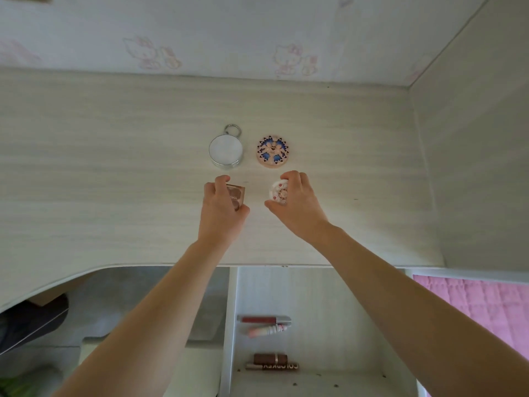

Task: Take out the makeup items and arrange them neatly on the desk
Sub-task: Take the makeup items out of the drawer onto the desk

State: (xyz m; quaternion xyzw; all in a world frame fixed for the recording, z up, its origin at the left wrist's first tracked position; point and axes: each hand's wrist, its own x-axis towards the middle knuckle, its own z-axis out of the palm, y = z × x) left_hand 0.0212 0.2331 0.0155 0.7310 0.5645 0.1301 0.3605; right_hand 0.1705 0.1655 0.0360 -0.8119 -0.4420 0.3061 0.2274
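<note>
On the pale wood-grain desk (114, 156), the left hand (221, 213) pinches a small square brown palette (237, 196) between thumb and curled fingers, the palette poking out on the hand's right side and lying at the desktop. The right hand (299, 204) curls its fingers and thumb round a round white compact (279, 192) with a small patterned lid, which shows at the hand's left. Just beyond the left hand sits a round silver-rimmed case (226, 151) with a metal ring at its far edge; beside it, just beyond the right hand, lies a round pinkish compact (272, 151) with a blue petal pattern. The letters "INA" can be read on the palette. Below the desk edge, an open white drawer (329, 296) holds a red tube (259, 319), a pink-and-white stick (264, 330), a brown lipstick (270, 358) and a slim tube marked "COLORKEY" (272, 367). The wall behind carries faint cartoon-cat wallpaper (143, 53).
</note>
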